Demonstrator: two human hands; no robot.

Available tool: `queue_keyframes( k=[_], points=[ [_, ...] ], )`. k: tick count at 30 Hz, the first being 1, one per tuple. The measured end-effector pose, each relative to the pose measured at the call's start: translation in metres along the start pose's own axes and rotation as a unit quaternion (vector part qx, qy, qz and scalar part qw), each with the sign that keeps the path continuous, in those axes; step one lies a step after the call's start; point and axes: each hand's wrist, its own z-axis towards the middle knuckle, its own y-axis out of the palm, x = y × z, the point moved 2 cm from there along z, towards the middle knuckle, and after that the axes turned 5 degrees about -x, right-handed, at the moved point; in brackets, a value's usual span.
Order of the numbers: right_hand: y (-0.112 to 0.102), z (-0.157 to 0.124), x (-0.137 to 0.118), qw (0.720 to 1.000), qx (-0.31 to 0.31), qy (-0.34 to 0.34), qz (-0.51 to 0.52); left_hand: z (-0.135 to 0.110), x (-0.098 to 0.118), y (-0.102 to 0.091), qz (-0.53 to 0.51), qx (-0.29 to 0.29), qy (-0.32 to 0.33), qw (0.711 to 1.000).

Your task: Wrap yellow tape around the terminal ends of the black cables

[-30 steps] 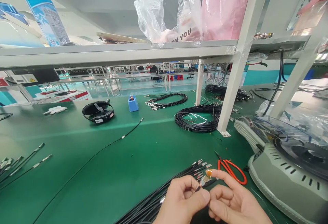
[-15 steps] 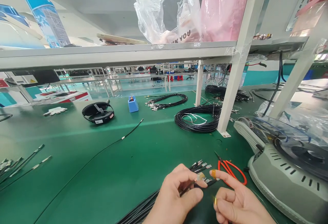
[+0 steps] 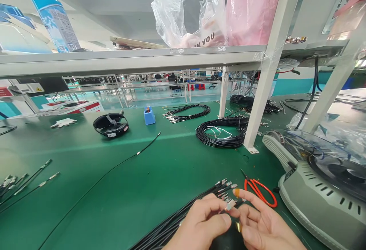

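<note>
At the bottom middle of the picture we see our left hand pinching the metal tip of one thin black wire between thumb and finger. Our right hand is just beside it, half curled, with a small bit of yellow tape stuck on the pointing finger and another bit lower down; we cannot tell if it grips anything. The wire belongs to a bunch of black wires lying on the green worktop, running to the lower left. We think this tip has no tape around it yet, and many more tips in the bunch look bare too. Red scissors lie near, to the right.
</note>
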Motion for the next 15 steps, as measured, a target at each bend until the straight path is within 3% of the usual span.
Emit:
queue_keyframes(
  k=[2, 7, 11, 15],
  points=[
    [-0.001, 0.001, 0.001, 1.0, 0.006, -0.006, -0.005, 0.001, -0.007, 0.002, -0.06, -0.037, -0.038, 0.997],
    [-0.003, 0.002, 0.005, 1.0, -0.013, 0.018, 0.008, 0.002, -0.013, 0.004, -0.099, -0.078, 0.025, 0.992],
    [-0.002, 0.0, 0.0, 0.999, -0.034, -0.011, 0.01, 0.0, -0.001, 0.002, -0.029, -0.03, 0.092, 0.995],
    [-0.001, -0.002, -0.008, 1.0, -0.024, 0.002, -0.003, -0.001, 0.005, 0.001, 0.027, 0.031, 0.114, 0.993]
  ],
)
